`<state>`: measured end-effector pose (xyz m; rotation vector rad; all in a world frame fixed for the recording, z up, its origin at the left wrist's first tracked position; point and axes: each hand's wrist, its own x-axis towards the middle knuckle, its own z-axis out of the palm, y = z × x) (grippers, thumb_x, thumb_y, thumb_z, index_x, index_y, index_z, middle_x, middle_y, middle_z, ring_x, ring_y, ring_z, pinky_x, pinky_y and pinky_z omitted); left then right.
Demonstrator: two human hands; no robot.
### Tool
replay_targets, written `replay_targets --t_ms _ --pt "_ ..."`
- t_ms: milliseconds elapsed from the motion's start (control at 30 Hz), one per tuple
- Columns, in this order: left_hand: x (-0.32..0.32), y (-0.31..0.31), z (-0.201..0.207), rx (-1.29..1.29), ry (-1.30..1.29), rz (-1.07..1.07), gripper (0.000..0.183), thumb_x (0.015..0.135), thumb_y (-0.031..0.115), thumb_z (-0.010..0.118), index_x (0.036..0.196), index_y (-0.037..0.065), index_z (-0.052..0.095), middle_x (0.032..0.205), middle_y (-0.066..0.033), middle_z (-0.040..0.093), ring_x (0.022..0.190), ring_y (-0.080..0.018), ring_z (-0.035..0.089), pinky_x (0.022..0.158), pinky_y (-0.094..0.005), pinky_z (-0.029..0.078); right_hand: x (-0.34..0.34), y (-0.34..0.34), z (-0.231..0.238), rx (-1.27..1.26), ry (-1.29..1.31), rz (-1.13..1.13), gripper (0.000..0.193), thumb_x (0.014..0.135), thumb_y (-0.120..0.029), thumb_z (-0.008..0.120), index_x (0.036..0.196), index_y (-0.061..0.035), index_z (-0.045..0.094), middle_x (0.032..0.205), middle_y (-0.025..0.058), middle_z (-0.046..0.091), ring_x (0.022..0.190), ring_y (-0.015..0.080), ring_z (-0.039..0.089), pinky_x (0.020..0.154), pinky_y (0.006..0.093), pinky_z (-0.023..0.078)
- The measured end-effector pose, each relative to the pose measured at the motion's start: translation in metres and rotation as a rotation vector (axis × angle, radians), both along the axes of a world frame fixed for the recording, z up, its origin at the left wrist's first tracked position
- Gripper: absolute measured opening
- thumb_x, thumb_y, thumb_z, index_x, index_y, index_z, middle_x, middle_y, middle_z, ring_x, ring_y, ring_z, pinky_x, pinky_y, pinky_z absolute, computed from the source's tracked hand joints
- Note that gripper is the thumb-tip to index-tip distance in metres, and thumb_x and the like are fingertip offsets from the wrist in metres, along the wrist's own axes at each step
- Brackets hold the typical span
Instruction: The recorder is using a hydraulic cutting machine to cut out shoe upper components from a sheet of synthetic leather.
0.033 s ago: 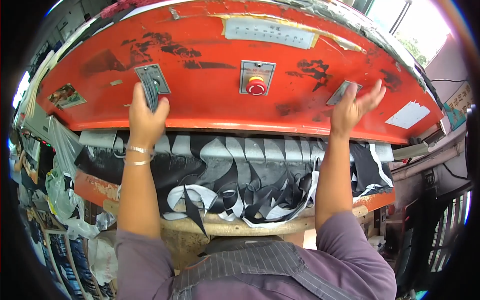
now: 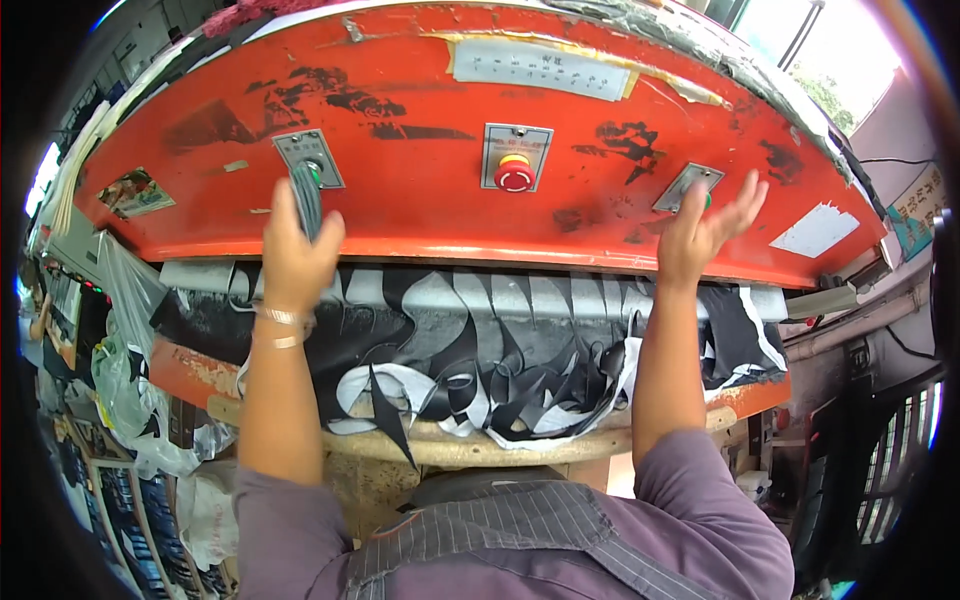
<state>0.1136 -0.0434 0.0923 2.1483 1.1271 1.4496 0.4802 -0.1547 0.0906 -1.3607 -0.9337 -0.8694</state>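
My left hand (image 2: 293, 258) is closed around a bundle of thin grey-green strips or sheets (image 2: 306, 203); their exact kind is unclear. It is just below the left metal plate (image 2: 298, 148), whose green button (image 2: 315, 172) shows above the bundle. My right hand (image 2: 692, 245) holds nothing, its fingers spread, in front of the right metal plate (image 2: 706, 176). Part of a green button (image 2: 708, 200) shows behind its thumb or fingers. Both plates are on the red front panel (image 2: 400, 200) of a large machine. Cut black-and-white sheet material (image 2: 500, 395) curls below, between my forearms.
A red mushroom-shaped stop button (image 2: 514, 175) sits mid-panel. Below the panel, a worn wooden bar (image 2: 470, 455) runs along the near edge. Clear plastic bags (image 2: 125, 385) hang at left. Pipes (image 2: 850, 325) cross the right side.
Both hands have drawn back a little from the panel, my left also slightly rightward with the bundle. More of both green buttons shows now.
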Motion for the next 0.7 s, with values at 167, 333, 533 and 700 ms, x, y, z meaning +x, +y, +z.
replay_targets --t_ms 167,333,533,700 --pt "-0.044 -0.095 -0.044 -0.508 0.636 -0.189 0.049 0.071 0.031 0.069 0.105 -0.001 0.05 0.089 -0.0295 0.061 0.083 -0.0457 0.061 0.072 -0.0491 0.049 -0.118 -0.097 -0.049 -0.931 0.055 0.714 0.03 0.083 -0.027 0.07 0.102 -0.0045 0.063 0.097 0.0155 0.064 0.093 0.0318 0.061 0.083 0.0405 0.049" --pt "-0.056 -0.16 -0.099 -0.382 0.69 -0.206 0.041 0.067 0.029 0.069 0.094 0.004 0.052 0.078 -0.0193 0.063 0.077 -0.0392 0.062 0.066 -0.0466 0.051 -0.21 -0.142 -0.116 -1.217 -0.306 0.828 0.045 0.071 -0.036 0.073 0.098 -0.0017 0.064 0.085 0.0124 0.063 0.083 0.029 0.061 0.074 0.038 0.049" --pt "-0.051 -0.162 -0.109 -0.282 0.654 -0.152 0.04 0.066 0.03 0.068 0.091 0.004 0.051 0.075 -0.0172 0.061 0.072 -0.0377 0.061 0.06 -0.0479 0.049 -0.228 -0.134 -0.111 -1.316 -0.244 0.622 0.039 0.059 -0.023 0.079 0.09 -0.0067 0.062 0.084 0.0071 0.061 0.081 0.0247 0.061 0.071 0.0348 0.049" --pt "-0.059 -0.154 -0.097 -0.36 0.673 -0.262 0.043 0.068 0.034 0.068 0.092 0.003 0.052 0.074 -0.0179 0.061 0.07 -0.0382 0.061 0.06 -0.0476 0.05 -0.229 -0.136 -0.108 -1.403 -0.195 0.61 0.041 0.06 -0.024 0.079 0.093 -0.006 0.062 0.086 0.0078 0.062 0.084 0.0248 0.061 0.073 0.0349 0.049"
